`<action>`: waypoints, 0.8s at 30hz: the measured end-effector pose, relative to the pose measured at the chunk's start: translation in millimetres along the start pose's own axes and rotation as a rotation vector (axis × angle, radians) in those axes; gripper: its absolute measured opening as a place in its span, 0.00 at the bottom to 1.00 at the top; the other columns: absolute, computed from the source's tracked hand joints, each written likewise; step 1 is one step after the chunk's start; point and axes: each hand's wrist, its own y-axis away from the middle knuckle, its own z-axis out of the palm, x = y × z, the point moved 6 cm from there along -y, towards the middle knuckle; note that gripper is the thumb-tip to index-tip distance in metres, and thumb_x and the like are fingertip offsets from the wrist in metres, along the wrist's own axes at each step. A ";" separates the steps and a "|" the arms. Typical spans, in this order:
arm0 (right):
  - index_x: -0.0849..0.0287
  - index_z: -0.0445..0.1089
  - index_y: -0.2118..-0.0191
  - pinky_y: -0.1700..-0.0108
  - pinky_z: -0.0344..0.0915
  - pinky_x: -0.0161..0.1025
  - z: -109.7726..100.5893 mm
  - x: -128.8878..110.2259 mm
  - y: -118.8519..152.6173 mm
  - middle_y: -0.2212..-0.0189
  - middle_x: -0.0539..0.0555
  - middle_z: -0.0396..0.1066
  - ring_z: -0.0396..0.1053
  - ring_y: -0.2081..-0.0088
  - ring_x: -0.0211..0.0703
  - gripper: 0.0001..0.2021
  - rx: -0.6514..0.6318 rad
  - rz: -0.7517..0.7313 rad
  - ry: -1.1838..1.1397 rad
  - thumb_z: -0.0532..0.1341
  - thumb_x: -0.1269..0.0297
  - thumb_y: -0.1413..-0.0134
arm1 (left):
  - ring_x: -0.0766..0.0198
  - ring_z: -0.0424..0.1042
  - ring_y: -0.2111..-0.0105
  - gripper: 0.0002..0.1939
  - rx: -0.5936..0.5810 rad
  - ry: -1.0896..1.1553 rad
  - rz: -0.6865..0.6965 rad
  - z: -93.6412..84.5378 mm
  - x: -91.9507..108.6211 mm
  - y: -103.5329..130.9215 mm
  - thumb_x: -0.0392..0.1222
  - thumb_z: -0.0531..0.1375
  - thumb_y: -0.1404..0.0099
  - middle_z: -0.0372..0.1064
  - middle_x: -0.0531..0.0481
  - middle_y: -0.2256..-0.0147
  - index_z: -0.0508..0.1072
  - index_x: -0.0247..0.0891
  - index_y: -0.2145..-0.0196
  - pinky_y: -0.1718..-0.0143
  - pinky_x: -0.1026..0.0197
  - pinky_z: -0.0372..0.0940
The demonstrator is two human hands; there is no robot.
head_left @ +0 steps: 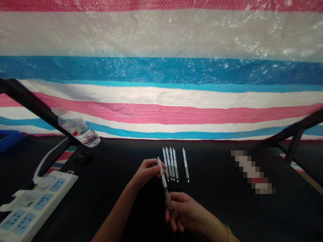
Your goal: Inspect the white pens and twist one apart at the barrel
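- The white-and-grey pen (pixel 163 176) slants between both hands above the counter (pixel 212 181); the left hand (pixel 150 168) has its grip closed on the upper barrel.
- The right hand (pixel 185 210) has its grip closed too, thumb and fingers pinching the grey lower end.
- Four similar pens (pixel 172 164) lie side by side just beyond the hands; a lone pen (pixel 185 164) lies slightly right of them.
- Black surface spans from there to a pixelated item (pixel 249 169), well right; a striped sheet (pixel 161 114) hangs along the far edge.
- Near the left edge are a power strip (pixel 41 201) and a bottle (pixel 82 132), its label too small to read.
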 end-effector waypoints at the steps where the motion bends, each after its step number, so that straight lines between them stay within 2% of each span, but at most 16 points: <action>1: 0.60 0.62 0.59 0.82 0.58 0.26 -0.4 -0.3 0.1 0.72 0.53 0.77 0.74 0.79 0.37 0.22 0.005 -0.005 0.007 0.71 0.51 0.47 | 0.65 0.73 0.77 0.19 0.001 0.000 -0.001 0.0 -0.1 -0.1 0.50 0.76 0.50 0.79 0.42 0.74 0.82 0.31 0.68 0.75 0.66 0.64; 6: 0.60 0.61 0.57 0.81 0.58 0.26 -0.6 -0.1 0.4 0.71 0.53 0.77 0.74 0.79 0.37 0.23 -0.005 0.009 0.029 0.71 0.55 0.50 | 0.65 0.73 0.77 0.19 0.001 0.002 0.000 0.2 0.3 -0.3 0.50 0.76 0.50 0.79 0.42 0.73 0.83 0.31 0.68 0.74 0.66 0.65; 14: 0.56 0.56 0.58 0.82 0.60 0.25 5.3 0.7 0.8 0.72 0.54 0.79 0.74 0.81 0.37 0.27 -0.014 0.044 0.066 0.72 0.52 0.54 | 0.65 0.73 0.77 0.19 -0.009 0.009 0.004 -0.6 0.0 -0.1 0.49 0.75 0.49 0.79 0.42 0.73 0.82 0.31 0.67 0.74 0.66 0.66; 24: 0.55 0.55 0.60 0.82 0.58 0.24 1.0 3.4 -0.8 0.74 0.53 0.78 0.73 0.82 0.36 0.29 -0.030 -0.002 0.069 0.73 0.47 0.54 | 0.65 0.73 0.75 0.17 0.007 0.048 0.029 -4.2 0.9 -1.7 0.47 0.75 0.48 0.78 0.44 0.73 0.81 0.31 0.68 0.74 0.66 0.66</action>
